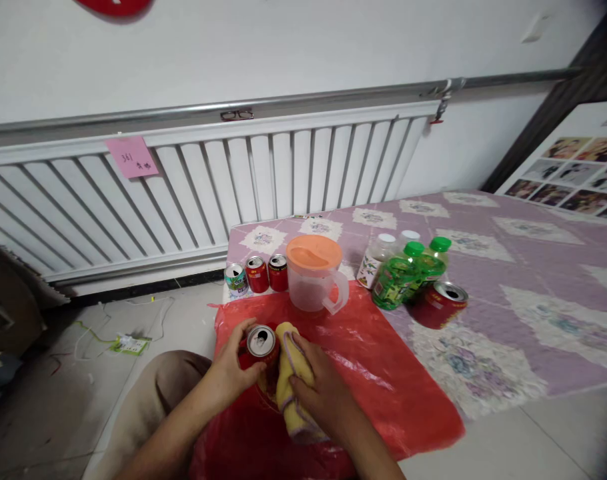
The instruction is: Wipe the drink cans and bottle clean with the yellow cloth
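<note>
A red drink can (261, 342) with an opened top is gripped by my left hand (232, 363), fingers wrapped round its left side. My right hand (319, 385) clutches a folded yellow cloth (291, 373) with purple edging, held against or very close to the can's right side. Both are over a red plastic sheet (383, 373) at the table's front. Just beyond stands a clear plastic pitcher (308, 293) with an orange lid (314, 253). Left of the pitcher, a small green can (236, 280) and two red cans (257, 275) stand in a row.
Bottles with green caps (406, 273) and white caps (376, 260) stand right of the pitcher, beside another red can (439, 305). A purple floral tablecloth (483, 267) covers the table. Behind it runs a white radiator (283, 173) with a pink note (132, 157).
</note>
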`<state>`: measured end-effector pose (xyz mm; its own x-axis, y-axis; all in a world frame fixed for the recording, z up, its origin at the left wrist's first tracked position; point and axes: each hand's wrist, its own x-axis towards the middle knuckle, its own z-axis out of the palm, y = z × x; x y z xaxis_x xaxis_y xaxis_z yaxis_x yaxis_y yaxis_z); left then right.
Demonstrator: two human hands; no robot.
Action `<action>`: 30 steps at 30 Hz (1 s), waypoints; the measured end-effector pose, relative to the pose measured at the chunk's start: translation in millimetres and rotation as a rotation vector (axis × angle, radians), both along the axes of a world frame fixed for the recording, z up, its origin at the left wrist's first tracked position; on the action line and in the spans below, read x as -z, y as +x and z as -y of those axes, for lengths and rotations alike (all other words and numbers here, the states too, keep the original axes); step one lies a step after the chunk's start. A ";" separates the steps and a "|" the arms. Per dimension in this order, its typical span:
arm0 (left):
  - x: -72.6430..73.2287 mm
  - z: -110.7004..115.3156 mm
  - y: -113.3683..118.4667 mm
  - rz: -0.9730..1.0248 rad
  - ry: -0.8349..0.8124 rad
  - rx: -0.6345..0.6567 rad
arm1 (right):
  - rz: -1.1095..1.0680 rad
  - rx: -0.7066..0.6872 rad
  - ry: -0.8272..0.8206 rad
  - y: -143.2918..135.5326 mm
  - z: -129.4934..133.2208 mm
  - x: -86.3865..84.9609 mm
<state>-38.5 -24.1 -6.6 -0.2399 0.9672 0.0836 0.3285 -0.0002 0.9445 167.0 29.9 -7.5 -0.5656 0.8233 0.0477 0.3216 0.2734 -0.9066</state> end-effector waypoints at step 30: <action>3.2 -2.3 0.0 -0.015 0.000 0.011 | -0.195 0.095 0.035 4.9 3.6 -7.6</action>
<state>-38.6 -21.8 -9.8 -0.2280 0.9697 0.0871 0.3428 -0.0038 0.9394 171.9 26.4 0.1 -0.4630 0.8683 0.1781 0.1667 0.2827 -0.9446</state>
